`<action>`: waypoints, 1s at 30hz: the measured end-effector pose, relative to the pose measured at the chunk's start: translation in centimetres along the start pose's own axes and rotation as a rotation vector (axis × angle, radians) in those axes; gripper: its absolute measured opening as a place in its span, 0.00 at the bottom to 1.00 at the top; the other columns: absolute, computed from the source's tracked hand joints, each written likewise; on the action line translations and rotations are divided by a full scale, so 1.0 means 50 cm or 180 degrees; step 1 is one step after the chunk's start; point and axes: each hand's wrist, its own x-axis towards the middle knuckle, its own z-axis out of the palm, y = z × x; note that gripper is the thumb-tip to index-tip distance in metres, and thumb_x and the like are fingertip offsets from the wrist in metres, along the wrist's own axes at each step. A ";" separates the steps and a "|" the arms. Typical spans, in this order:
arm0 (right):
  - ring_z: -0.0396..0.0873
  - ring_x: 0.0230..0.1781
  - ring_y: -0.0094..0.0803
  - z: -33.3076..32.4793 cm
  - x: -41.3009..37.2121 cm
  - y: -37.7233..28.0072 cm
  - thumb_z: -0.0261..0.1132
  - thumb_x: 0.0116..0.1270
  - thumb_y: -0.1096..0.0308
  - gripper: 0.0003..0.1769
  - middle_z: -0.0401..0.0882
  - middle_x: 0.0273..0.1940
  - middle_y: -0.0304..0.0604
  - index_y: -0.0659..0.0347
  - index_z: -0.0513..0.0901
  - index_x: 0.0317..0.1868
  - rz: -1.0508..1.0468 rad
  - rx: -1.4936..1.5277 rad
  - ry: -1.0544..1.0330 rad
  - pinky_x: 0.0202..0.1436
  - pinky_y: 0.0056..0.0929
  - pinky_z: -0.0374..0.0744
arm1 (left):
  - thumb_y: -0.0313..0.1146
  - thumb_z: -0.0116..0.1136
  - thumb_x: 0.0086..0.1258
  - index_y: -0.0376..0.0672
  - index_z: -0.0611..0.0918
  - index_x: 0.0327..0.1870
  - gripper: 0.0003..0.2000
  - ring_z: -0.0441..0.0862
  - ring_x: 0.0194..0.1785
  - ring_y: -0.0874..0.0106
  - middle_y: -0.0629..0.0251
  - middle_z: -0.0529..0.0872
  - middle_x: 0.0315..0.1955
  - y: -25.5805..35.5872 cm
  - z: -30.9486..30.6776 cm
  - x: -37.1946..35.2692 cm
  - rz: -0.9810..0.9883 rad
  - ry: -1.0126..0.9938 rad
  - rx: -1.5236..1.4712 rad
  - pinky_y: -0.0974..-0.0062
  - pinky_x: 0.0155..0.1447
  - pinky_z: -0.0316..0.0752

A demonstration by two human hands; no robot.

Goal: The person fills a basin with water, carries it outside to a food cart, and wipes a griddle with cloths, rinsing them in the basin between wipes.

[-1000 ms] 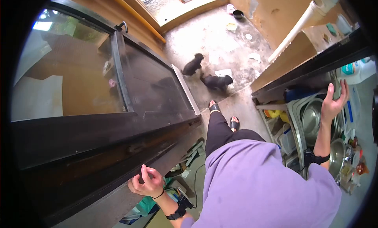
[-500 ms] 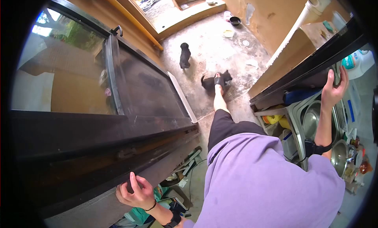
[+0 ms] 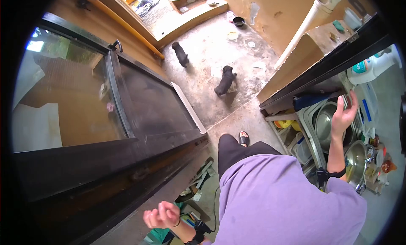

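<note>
My left hand (image 3: 163,215) hangs beside the dark door (image 3: 105,160), with its fingers curled and nothing visible in them. On the other side, my right hand (image 3: 344,114) is raised near the dark frame (image 3: 317,76) and over the sink area, fingers apart and holding nothing. Two black puppies are on the concrete floor (image 3: 203,93) beyond the doorway: one puppy (image 3: 226,80) stands in the middle, the other puppy (image 3: 180,54) farther back at the left. My sandalled foot (image 3: 244,138) is on the floor at the threshold.
A steel basin (image 3: 356,160) and a sink (image 3: 325,122) are at the right, below a white jug (image 3: 374,69). A black bowl (image 3: 239,21) lies by the far wall. A white pipe (image 3: 304,29) slants down. Green bags (image 3: 158,235) are at the lower left.
My foot has come back from the nearer puppy to the threshold. Both puppies have turned and shifted. My left hand has left the door's edge; my right hand has lowered slightly.
</note>
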 end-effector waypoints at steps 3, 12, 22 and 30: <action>0.69 0.66 0.36 -0.001 -0.061 0.003 0.65 0.71 0.74 0.23 0.71 0.65 0.49 0.69 0.72 0.63 0.0087 0.0154 -0.0065 0.71 0.36 0.67 | 0.20 0.61 0.60 0.41 0.79 0.43 0.11 0.74 0.50 0.56 0.59 0.72 0.43 0.041 0.028 -0.004 -0.0030 -0.0055 -0.0840 0.56 0.49 0.80; 0.76 0.59 0.34 -0.058 -0.217 -0.059 0.67 0.67 0.70 0.21 0.78 0.57 0.45 0.64 0.78 0.59 0.1177 -0.0367 -0.2128 0.64 0.31 0.74 | 0.29 0.71 0.57 0.42 0.81 0.55 0.22 0.80 0.48 0.57 0.54 0.79 0.50 0.104 0.096 -0.003 -0.1040 -0.2168 -0.3230 0.62 0.52 0.77; 0.76 0.63 0.48 -0.185 -0.310 -0.115 0.68 0.67 0.58 0.30 0.77 0.61 0.56 0.64 0.75 0.65 0.1462 -0.1106 -0.4292 0.67 0.39 0.74 | 0.42 0.65 0.67 0.41 0.73 0.67 0.28 0.78 0.59 0.51 0.50 0.80 0.57 0.114 0.077 -0.145 -0.0660 -0.4463 -0.2490 0.58 0.62 0.75; 0.80 0.57 0.45 -0.378 -0.307 -0.062 0.68 0.66 0.64 0.25 0.82 0.55 0.54 0.66 0.78 0.61 0.1155 -0.0744 -0.3444 0.63 0.37 0.76 | 0.42 0.66 0.65 0.42 0.75 0.65 0.28 0.79 0.57 0.55 0.54 0.81 0.51 0.258 0.029 -0.090 0.0006 -0.3758 -0.2569 0.60 0.61 0.74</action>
